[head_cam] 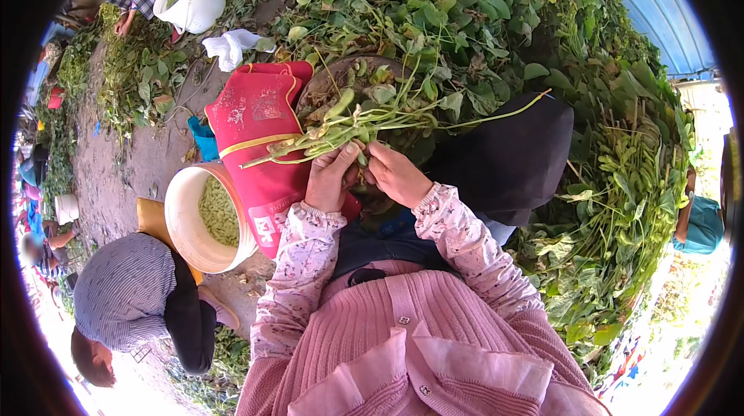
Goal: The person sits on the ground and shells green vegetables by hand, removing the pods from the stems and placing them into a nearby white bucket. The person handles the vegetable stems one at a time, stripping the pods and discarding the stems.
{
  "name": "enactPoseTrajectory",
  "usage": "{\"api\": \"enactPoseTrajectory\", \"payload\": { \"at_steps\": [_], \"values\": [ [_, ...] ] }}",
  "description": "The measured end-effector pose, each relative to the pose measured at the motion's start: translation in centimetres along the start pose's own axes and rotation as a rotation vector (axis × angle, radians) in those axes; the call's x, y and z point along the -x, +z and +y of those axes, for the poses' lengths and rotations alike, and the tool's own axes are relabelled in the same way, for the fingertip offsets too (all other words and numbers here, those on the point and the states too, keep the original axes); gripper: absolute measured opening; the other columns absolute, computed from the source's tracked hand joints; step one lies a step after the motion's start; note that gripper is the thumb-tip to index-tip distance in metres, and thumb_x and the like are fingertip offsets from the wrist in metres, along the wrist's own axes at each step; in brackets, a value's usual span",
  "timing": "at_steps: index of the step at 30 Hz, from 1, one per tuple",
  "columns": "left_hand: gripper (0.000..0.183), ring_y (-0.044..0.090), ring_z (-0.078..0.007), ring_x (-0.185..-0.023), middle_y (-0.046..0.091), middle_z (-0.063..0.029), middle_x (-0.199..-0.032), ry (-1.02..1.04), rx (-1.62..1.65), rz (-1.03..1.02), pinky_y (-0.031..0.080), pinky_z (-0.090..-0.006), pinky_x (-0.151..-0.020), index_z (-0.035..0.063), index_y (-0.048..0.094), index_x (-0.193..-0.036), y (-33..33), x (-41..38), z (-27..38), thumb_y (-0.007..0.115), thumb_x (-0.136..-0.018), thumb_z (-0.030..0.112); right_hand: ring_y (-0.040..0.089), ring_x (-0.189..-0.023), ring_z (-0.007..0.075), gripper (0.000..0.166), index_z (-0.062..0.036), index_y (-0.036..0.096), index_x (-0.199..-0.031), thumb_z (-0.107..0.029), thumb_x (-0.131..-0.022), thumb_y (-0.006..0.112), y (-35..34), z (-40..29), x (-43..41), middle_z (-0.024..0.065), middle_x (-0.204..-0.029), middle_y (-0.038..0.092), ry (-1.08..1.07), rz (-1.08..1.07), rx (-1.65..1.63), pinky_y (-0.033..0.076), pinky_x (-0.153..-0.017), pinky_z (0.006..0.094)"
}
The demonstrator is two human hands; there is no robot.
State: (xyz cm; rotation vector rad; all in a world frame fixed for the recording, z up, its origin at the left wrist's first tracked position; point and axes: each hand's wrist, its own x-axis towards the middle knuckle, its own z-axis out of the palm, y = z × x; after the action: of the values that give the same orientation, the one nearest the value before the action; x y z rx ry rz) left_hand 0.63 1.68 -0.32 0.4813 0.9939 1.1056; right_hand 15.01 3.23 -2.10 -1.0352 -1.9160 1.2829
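Note:
My left hand (331,174) is closed on a bunch of green bean stalks (349,131) with a few pods. The stalks lie across above my lap, one long stem reaching right. Close beside it, my right hand (398,172) has thumb and fingers drawn together near a green pod (361,157) between the hands; whether it grips the pod cannot be told. A red printed cloth (261,119) covers my left knee. Behind the hands stands a round container (308,87) with pods and leaves, partly hidden by the stalks.
A white bucket (174,224) of shelled green beans stands at my left. Beyond are another white bucket (203,9) and a white cloth (224,47). Bean plants (616,183) are heaped ahead and at right. A person in a striped shirt (125,294) bends at the lower left; others work farther off.

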Motion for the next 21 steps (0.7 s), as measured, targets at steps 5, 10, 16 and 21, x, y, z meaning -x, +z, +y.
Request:
{"api": "enactPoseTrajectory", "payload": {
  "at_steps": [5, 10, 16, 21],
  "values": [
    [0.012, 0.035, -0.002, -0.047, 0.046, 0.0052, -0.059, 0.111, -0.315, -0.073, 0.023, -0.0168, -0.041, 0.008, 0.058, -0.093, 0.1, 0.2, 0.0, 0.051, -0.088, 0.016, 0.054, -0.061, 0.0341, 0.009, -0.0003, 0.042, -0.088, -0.004, -0.081, 0.046, 0.1, -0.6, 0.4, 0.0155, -0.069, 0.052, 0.107, 0.056, -0.107, 0.042, -0.053, 0.0402],
    [0.016, 0.037, -0.0022, -0.047, 0.046, 0.0047, -0.059, 0.007, -0.426, -0.116, 0.023, -0.0162, -0.041, 0.0081, 0.056, -0.101, 0.2, 1.1, 0.7, 0.047, -0.089, 0.014, 0.056, -0.056, 0.0291, 0.007, -0.0001, 0.046, -0.084, -0.007, -0.083, 0.046, -1.6, -0.5, 1.3, 0.0137, -0.061, 0.053, 0.109, -0.005, -0.046, 0.044, -0.053, 0.0366],
    [0.017, 0.046, -0.0079, -0.054, 0.052, -0.0025, -0.071, 0.253, 0.024, -0.434, 0.033, -0.02, -0.044, 0.0045, 0.05, -0.103, -7.4, -1.6, -7.7, 0.048, -0.087, 0.01, 0.055, -0.054, 0.0178, 0.017, -0.0008, 0.056, -0.079, -0.017, -0.084, 0.05, -9.4, -4.4, -0.5, 0.0105, -0.067, 0.058, 0.359, -0.034, -0.067, 0.044, -0.051, 0.0289],
    [0.025, 0.053, -0.0093, -0.073, 0.056, -0.0043, -0.088, 0.104, -0.13, -0.451, 0.044, -0.0224, -0.057, 0.0037, 0.052, -0.103, -1.4, 1.2, -0.2, 0.061, -0.08, 0.006, 0.056, -0.055, 0.0155, 0.036, -0.0007, 0.059, -0.078, -0.037, -0.081, 0.059, -8.9, -5.1, -2.8, 0.0102, -0.065, 0.058, 0.156, 0.038, 0.162, 0.043, -0.051, 0.0262]
  ]
}}
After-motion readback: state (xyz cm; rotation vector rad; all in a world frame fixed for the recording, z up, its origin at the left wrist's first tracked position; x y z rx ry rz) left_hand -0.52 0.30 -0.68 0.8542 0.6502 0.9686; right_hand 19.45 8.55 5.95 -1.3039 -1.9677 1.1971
